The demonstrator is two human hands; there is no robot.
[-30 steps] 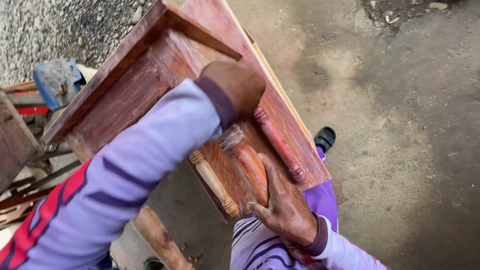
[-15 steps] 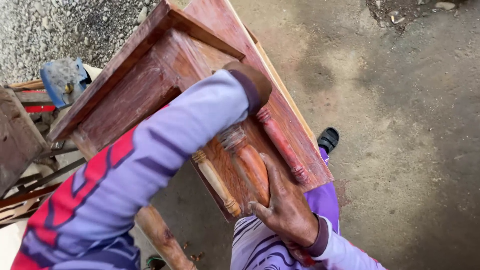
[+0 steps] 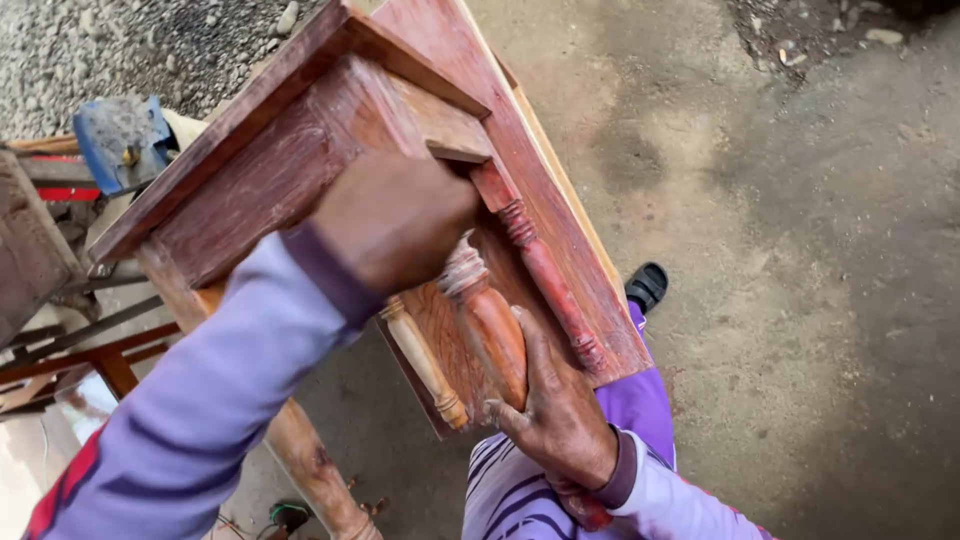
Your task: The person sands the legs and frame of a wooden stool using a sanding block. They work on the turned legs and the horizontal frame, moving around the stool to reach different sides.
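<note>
A reddish wooden furniture frame (image 3: 300,150) lies tilted across my lap, with turned spindles set into it. My left hand (image 3: 390,225) is closed over the upper end of the thick middle spindle (image 3: 490,320); what lies under the palm is hidden. My right hand (image 3: 555,410) grips the lower end of that same spindle, fingers wrapped around it. A thin red spindle (image 3: 550,280) runs to its right and a pale spindle (image 3: 425,360) to its left. Both arms wear purple sleeves.
A dusty blue object (image 3: 120,140) sits at the upper left beside gravel (image 3: 150,40). Wooden frames and bars (image 3: 60,350) lie at the left. My black shoe (image 3: 647,285) rests on the concrete floor (image 3: 800,300). A round wooden leg (image 3: 310,470) slants below.
My left hand slid up the frame, then came back down toward me onto the spindle's upper end. My right hand kept its grip in place.
</note>
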